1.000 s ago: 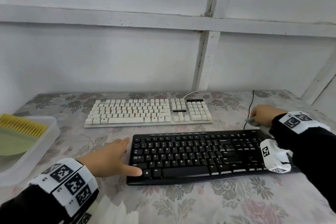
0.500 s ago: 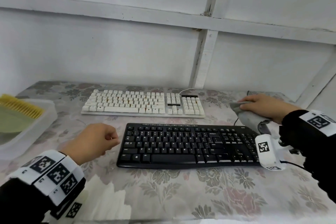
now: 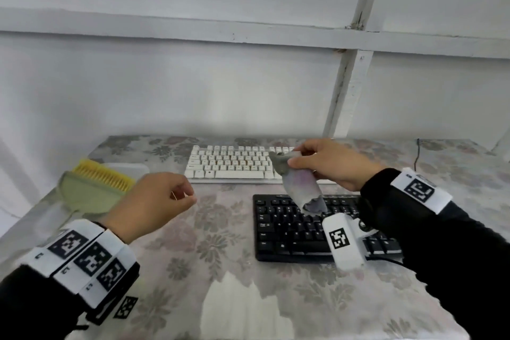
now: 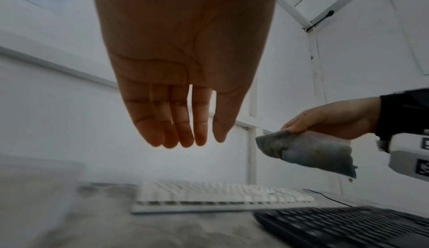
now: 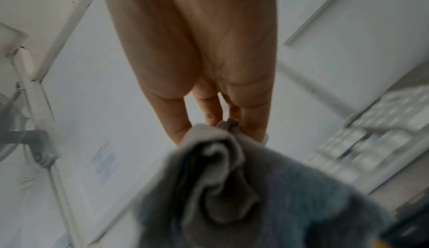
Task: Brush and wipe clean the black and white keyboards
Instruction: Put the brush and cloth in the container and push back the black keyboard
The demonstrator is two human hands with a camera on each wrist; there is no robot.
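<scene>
My right hand [image 3: 296, 159] pinches a crumpled grey cloth [image 3: 302, 188] by its top, in the air over the gap between the two keyboards. The cloth hangs down over the back edge of the black keyboard [image 3: 287, 232]. Behind it lies the white keyboard [image 3: 229, 165], its right end hidden by hand and cloth. My left hand [image 3: 183, 196] hovers left of the black keyboard, fingers relaxed and holding nothing. In the left wrist view the fingers [image 4: 181, 123] hang loosely, with the cloth [image 4: 308, 153] to their right. The right wrist view shows the cloth [image 5: 232, 187] bunched under my fingertips.
A green dustpan with a yellow brush [image 3: 91, 188] sits at the table's left, by a pale tray [image 3: 129, 167]. A black cable [image 3: 417, 154] runs along the back right. The floral tablecloth [image 3: 220, 257] covers the table; a wall stands right behind it.
My right hand has lifted the cloth from the table at the right and carried it left over the keyboards. My left hand came off the black keyboard and rose to its left.
</scene>
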